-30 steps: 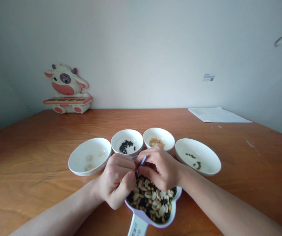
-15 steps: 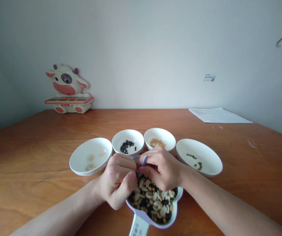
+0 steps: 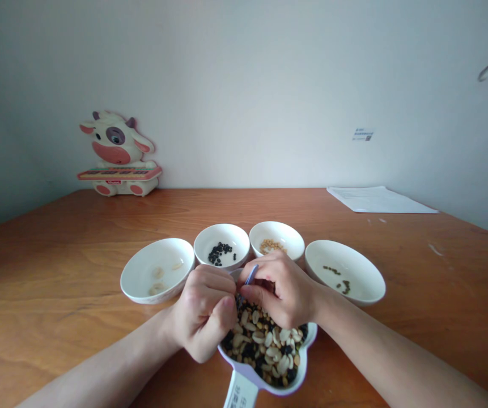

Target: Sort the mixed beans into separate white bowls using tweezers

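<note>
My right hand (image 3: 284, 289) pinches small purple tweezers (image 3: 251, 275), their lower end over the far left part of a lilac-rimmed dish (image 3: 304, 360). That dish holds mixed peanuts (image 3: 273, 354), black beans, yellow beans and some small green ones. My left hand (image 3: 207, 311) is closed in a fist against the dish's left side; whatever its fingers hold is hidden. From under the dish, a pale handle (image 3: 241, 390) with printed characters points toward me.
Beyond my hands stand white bowls in an arc: one with pale peanut pieces (image 3: 131, 277), one with black beans (image 3: 200, 243), one with yellow beans (image 3: 297, 241), one with green beans (image 3: 373, 277). A cow toy keyboard (image 3: 118, 153) and papers (image 3: 380, 199) lie farther back.
My right hand has shifted slightly, and more of the tweezers shows below its fingers. The left fist and the bowls stay put.
</note>
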The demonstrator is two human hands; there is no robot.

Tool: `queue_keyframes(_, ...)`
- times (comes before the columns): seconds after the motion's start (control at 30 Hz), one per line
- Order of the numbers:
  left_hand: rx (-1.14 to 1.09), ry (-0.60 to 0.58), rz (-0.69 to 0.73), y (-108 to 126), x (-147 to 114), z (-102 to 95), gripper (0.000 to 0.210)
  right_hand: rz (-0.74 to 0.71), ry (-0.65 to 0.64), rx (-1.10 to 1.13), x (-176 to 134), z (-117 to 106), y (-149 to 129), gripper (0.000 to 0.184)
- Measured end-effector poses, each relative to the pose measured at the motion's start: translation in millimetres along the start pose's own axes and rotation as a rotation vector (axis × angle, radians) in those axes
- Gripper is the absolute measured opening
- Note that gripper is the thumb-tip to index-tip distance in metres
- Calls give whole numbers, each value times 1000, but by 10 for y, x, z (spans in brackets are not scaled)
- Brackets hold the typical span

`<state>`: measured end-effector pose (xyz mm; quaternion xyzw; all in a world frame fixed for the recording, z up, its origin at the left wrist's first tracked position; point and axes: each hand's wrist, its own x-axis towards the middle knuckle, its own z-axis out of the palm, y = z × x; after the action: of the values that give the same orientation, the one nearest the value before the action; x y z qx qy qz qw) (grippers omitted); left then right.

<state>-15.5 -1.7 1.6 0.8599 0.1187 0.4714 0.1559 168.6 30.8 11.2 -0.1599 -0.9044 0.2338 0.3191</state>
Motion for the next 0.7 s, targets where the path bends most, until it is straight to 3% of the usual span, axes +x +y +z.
queue_keyframes(0.7,12,-4,-8,-11,-21,-8,49,9,-3,-41,5,-21,24,15)
